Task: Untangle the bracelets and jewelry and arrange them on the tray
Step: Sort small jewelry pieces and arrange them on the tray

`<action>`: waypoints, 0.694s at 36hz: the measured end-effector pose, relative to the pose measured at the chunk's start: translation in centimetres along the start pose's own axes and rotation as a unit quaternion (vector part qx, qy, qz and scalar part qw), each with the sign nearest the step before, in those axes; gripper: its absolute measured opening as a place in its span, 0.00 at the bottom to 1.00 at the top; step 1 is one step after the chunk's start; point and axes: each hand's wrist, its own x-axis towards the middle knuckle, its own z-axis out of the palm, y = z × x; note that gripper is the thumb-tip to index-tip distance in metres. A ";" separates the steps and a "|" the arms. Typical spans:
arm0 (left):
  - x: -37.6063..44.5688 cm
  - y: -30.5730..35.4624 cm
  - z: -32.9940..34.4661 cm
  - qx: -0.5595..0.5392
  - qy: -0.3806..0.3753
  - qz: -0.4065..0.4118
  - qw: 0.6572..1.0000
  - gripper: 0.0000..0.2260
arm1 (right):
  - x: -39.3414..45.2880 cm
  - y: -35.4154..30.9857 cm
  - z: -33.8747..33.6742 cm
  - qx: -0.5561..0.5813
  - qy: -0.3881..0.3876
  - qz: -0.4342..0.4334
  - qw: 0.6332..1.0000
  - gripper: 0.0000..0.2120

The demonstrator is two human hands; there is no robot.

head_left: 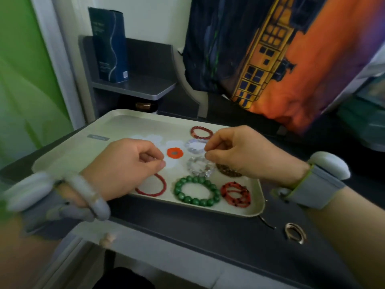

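Head view shows both hands over a cream tray (68, 157) on a dark table (208, 232). Left hand (123, 165) and right hand (248, 153) each pinch thumb to forefinger; whether they hold anything I cannot tell. On the tray lie a green bead bracelet (196, 190), red bracelets and clear ones. A metal bangle (295, 233) lies on the table beside the tray.

The one camera sits on my head, looking forward and steeply down, close over the bench (208, 230). My hands come into view from the bottom corners and meet near the middle, above the tray (68, 155). The wide lens bends the edges, and the upper part reaches the shelf (133, 88) behind.
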 end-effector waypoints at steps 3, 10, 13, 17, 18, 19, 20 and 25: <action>0.6 1.8 1.3 -0.024 -0.009 0.014 1.000 0.02 | -0.9 2.1 -1.7 0.022 0.031 0.027 0.999 0.02; 1.9 8.1 6.5 -0.045 -0.074 0.087 0.992 0.03 | -3.2 8.9 -5.9 0.023 0.114 0.086 0.990 0.03; 2.6 10.2 8.4 -0.026 -0.101 0.109 0.989 0.03 | -3.6 11.9 -6.6 -0.021 0.151 0.106 0.983 0.03; 3.8 11.5 10.4 0.036 -0.119 0.128 0.984 0.05 | -3.8 14.5 -6.8 -0.140 0.157 0.120 0.970 0.03; 4.1 11.9 10.9 0.056 -0.118 0.130 0.983 0.06 | -3.8 14.8 -6.9 -0.151 0.156 0.118 0.969 0.05; 4.5 12.3 11.3 0.074 -0.114 0.131 0.982 0.07 | -3.8 15.1 -7.0 -0.156 0.154 0.114 0.969 0.06; 4.8 12.6 11.5 0.094 -0.109 0.133 0.981 0.07 | -3.8 15.4 -7.0 -0.162 0.153 0.107 0.969 0.07; 6.3 13.9 12.6 0.231 -0.094 0.162 0.955 0.10 | -3.4 15.9 -6.7 -0.193 0.148 0.076 0.967 0.12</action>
